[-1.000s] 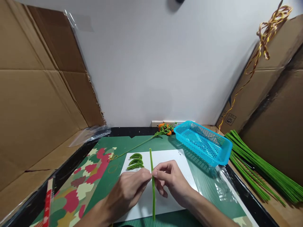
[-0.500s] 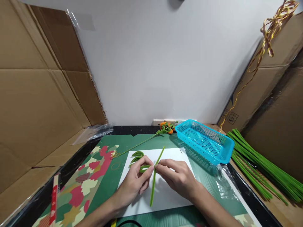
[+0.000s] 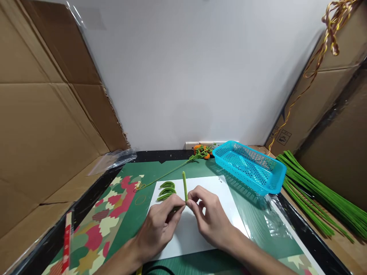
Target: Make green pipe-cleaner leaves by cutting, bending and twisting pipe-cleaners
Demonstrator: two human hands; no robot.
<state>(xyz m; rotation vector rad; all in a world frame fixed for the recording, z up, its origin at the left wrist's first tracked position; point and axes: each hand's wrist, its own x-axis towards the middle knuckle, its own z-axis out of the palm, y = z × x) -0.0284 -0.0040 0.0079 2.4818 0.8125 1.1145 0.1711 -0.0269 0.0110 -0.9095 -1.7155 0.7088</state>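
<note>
A green pipe cleaner [image 3: 184, 185] points up and away from where my fingertips meet, over a white sheet [image 3: 222, 194]. My right hand [image 3: 208, 215] pinches it at its lower end between thumb and index finger. Close against it, my left hand [image 3: 162, 221] is closed in a pinch on a green pipe cleaner piece, mostly covered by the fingers. Several green pipe cleaner loops [image 3: 168, 185], shaped like leaves, lie on the sheet just beyond my left hand.
A blue perforated basket [image 3: 249, 172] stands at the back right. Green pipe cleaners [image 3: 323, 194] lie in a bundle at the right. An orange flower stem [image 3: 172, 171] lies along the back. Cardboard panels [image 3: 51, 114] flank both sides. A red-and-white strip [image 3: 67, 240] lies at the left.
The pipe cleaner crossed between my hands with an end hanging toward me; now only its upper part shows, more upright. The loop in my left hand is now mostly covered. The view has shifted slightly.
</note>
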